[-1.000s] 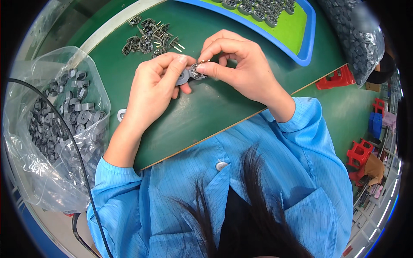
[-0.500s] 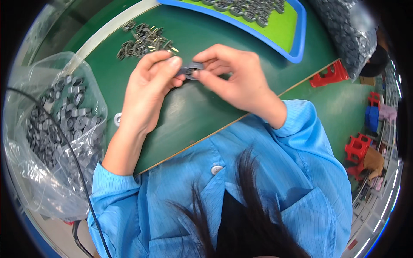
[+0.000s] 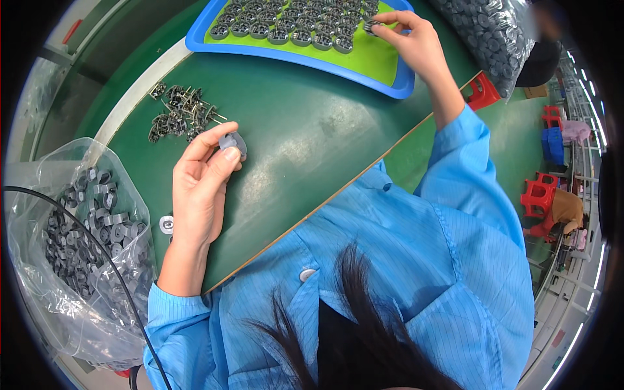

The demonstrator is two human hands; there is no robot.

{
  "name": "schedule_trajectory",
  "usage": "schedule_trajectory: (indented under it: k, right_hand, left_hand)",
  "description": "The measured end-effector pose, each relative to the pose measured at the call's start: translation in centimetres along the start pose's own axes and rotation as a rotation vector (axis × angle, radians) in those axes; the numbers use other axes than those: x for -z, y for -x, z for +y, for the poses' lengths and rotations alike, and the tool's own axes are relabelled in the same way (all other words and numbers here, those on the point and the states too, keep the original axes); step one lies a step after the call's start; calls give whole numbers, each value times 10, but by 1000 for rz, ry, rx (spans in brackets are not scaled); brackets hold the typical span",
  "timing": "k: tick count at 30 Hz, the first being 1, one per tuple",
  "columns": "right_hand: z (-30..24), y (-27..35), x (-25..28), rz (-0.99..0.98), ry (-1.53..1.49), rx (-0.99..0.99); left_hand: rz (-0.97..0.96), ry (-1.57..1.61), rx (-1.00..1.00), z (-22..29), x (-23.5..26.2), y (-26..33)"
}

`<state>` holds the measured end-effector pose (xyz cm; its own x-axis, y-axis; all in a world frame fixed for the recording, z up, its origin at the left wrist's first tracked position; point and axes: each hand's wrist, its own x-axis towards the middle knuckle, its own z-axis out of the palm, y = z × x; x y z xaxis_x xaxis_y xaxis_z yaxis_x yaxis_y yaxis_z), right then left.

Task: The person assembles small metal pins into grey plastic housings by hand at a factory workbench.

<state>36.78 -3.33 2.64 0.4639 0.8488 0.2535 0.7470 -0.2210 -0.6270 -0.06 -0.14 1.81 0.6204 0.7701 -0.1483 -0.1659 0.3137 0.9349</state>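
Between thumb and fingertips, my left hand (image 3: 203, 179) pinches a round grey plastic cap (image 3: 233, 144) above the green table (image 3: 286, 169). My right hand (image 3: 416, 49) reaches over the right end of a blue-rimmed tray (image 3: 305, 62) with a lime-green bottom. Its fingers are closed on a small round grey part (image 3: 371, 27) with a dark inside, beside rows of similar round parts (image 3: 279, 34). Just beyond my left hand lies a loose pile of small dark metal-and-plastic pieces (image 3: 177, 114).
At the left stands a clear plastic bag (image 3: 123, 185) of grey caps, a black cable (image 3: 88, 231) crossing it. A white round piece (image 3: 166, 225) sits by my left wrist. Another full bag (image 3: 487, 42) is at the upper right. Red stools (image 3: 538, 194) stand beyond the table edge.
My hands have moved apart. The right one has carried a round part from in front of me to the tray. My left hand now holds a grey cap; the view has shifted.
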Motion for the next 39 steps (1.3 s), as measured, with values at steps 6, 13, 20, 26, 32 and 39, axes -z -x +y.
schedule_trajectory:
  k: [6,13,20,26,32,39]
  right_hand:
    - [13,-31,-10,-59,234,-21]
    - [19,-31,-14,136,424,117]
    - [-137,32,-85,-191,-119,734]
    - [-149,56,-125,-303,-120,794]
    - [-124,69,-101,-362,41,389]
    - [-117,55,-123,-253,-197,696]
  left_hand:
    - [82,63,-40,13,15,-2]
    - [131,123,-90,11,51,-4]
    - [187,138,-164,11,48,-13]
    - [144,94,-115,15,49,-2]
    - [79,-241,-140,11,29,6]
    - [94,-554,-216,4,20,-3]
